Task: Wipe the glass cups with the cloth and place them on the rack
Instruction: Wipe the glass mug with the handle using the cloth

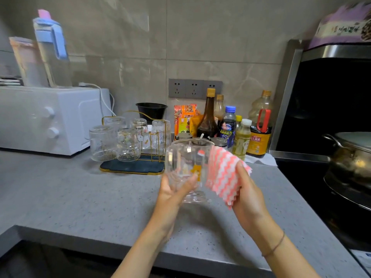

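One glass cup [186, 167] is gripped above the table [80, 197] by the left hand [173, 190]; the right hand [249, 199] clamps the cloth [222, 173] against its side. Risk: smooth glass may slip from the one-handed grip, short of the rack [132, 167].

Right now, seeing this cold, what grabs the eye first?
The clear glass cup, held at centre in the left hand, with the right hand holding a pink-and-white zigzag cloth at its right side. Behind and to the left, the gold-wire rack holds upturned glasses beside a white toaster oven. Sauce bottles crowd the back wall.
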